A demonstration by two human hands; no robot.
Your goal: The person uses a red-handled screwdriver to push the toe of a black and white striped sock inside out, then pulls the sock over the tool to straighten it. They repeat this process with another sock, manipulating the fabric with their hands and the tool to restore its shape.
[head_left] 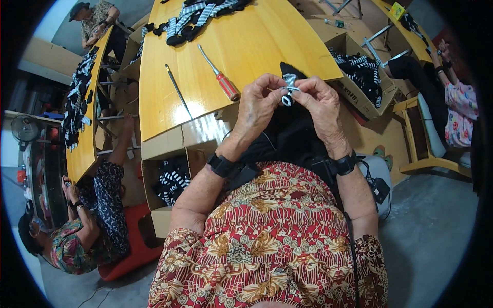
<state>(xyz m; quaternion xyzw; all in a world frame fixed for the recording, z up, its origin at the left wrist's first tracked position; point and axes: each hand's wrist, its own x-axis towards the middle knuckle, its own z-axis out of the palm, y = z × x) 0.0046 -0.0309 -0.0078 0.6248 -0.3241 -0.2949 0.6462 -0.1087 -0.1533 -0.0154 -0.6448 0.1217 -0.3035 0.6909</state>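
My left hand (259,105) and my right hand (319,102) meet at the near edge of a yellow wooden table (246,46). Both pinch a small black-and-white striped fabric piece (288,91) between their fingertips. Black cloth (287,136) hangs from the piece down onto my lap. Each wrist wears a black band. A red-handled screwdriver (220,76) lies on the table just left of my left hand, and a thin dark metal rod (177,90) lies further left.
A heap of striped fabric pieces (197,18) lies at the table's far end. Cardboard boxes of the same pieces stand at my left (169,179) and right (362,77). People sit at the left (77,231), right (457,102) and far left (95,20).
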